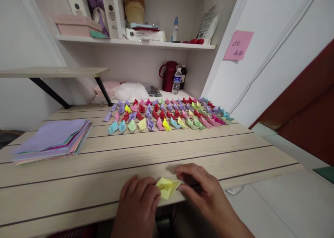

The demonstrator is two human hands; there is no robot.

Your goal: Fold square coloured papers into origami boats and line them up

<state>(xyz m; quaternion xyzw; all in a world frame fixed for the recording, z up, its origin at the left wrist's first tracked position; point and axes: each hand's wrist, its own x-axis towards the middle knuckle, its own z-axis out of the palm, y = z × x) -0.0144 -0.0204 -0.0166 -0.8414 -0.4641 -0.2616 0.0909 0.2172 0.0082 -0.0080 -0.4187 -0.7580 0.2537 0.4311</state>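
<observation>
- Your left hand (139, 198) is bare, with rounded knuckles, down to the wrist.
- Your right hand (205, 187) is bare too, with slim fingers.
- Your right forearm (232, 222) shows bare to the bottom edge of the view.
- Below the table's edge, you have red-striped dark cloth (75, 232); whether you wear it is unclear.

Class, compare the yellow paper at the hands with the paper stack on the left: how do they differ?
The yellow paper is folded into a small pointed shape, while the paper stack is made of larger, flat sheets. The yellow paper is held by the left hand; the paper stack lies untouched on the table. The yellow paper shows one colour; the paper stack shows several, with lavender on top.
</observation>
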